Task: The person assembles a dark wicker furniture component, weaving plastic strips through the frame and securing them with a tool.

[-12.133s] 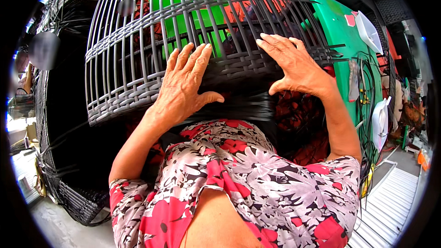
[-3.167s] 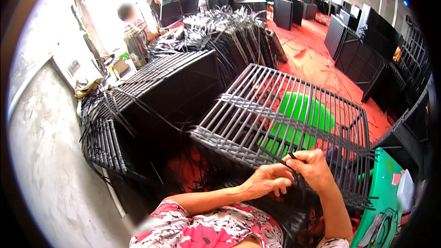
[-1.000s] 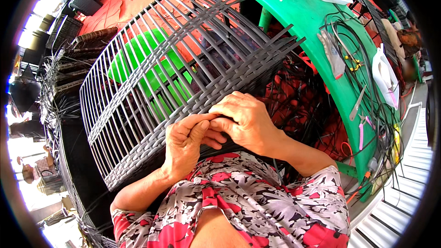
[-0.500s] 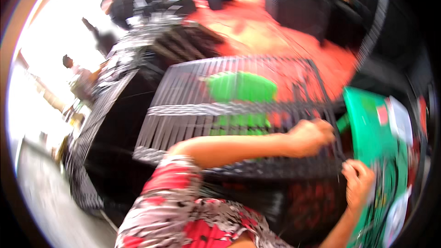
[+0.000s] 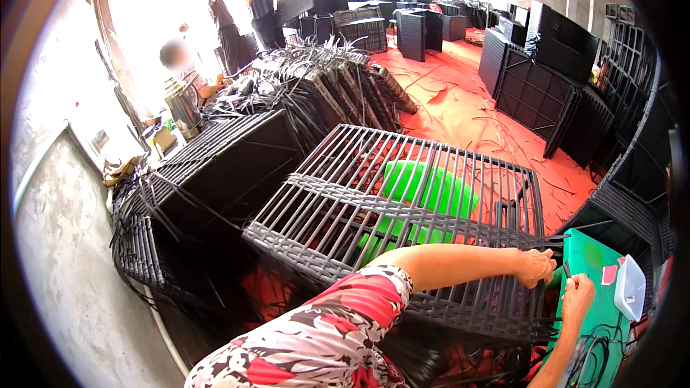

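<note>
A partly woven panel (image 5: pixel 330 200) of dark grey plastic strips on a frame lies in front of me, with two woven bands crossing its open slats. My left arm reaches across it. At its right edge my left hand (image 5: pixel 535 268) is closed, the fingers curled near loose strip ends; what it grips is hidden. Just beyond the edge, my right hand (image 5: pixel 577 294) pinches a short dark plastic strip (image 5: pixel 567 271) that points up from the fingers. Beneath the slats a bright green plastic chair (image 5: pixel 420 187) shows through.
On the right is a green table (image 5: pixel 583 248) with a white tray (image 5: pixel 630 287) and black strips (image 5: pixel 596 356). A strip-covered stack of panels (image 5: pixel 323 79) stands ahead left. Dark furniture pieces (image 5: pixel 532 82) rest on the red floor covering (image 5: pixel 431 90). Several people are at the far left.
The view has steadied and swung, so the panel sits lower and farther right. Both hands are closer together at the panel's right edge; the strip in my right hand now shows clearly.
</note>
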`<state>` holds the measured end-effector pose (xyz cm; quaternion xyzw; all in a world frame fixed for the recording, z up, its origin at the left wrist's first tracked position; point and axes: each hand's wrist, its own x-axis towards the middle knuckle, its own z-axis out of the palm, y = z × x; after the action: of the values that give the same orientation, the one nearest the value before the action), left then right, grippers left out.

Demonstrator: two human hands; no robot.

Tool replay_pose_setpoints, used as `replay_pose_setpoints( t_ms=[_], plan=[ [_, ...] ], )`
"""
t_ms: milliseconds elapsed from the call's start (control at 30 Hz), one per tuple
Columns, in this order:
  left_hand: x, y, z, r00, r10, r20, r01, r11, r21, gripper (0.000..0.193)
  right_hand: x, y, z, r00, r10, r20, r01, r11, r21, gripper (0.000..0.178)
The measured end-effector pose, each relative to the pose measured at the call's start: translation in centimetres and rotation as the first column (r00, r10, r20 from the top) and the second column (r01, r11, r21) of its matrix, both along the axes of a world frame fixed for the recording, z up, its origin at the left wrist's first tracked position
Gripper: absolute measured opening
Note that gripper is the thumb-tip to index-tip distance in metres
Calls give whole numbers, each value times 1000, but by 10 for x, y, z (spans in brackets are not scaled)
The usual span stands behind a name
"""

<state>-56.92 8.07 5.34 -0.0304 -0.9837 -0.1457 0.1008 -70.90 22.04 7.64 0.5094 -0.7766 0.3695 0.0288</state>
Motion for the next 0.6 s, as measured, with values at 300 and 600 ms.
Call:
replay_pose_setpoints(
  t_ms=[300, 600],
  plan=[
    [-20, 32, -22, 842, 532, -96, -466, 804, 370, 25, -17, -7, -31, 990, -62, 128, 60, 998, 21, 13],
    [-8, 55, -43, 808, 538, -240, -514, 843, 156, 36, 33, -11, -22, 976, -88, -198, 93, 996, 16, 11]
  ],
)
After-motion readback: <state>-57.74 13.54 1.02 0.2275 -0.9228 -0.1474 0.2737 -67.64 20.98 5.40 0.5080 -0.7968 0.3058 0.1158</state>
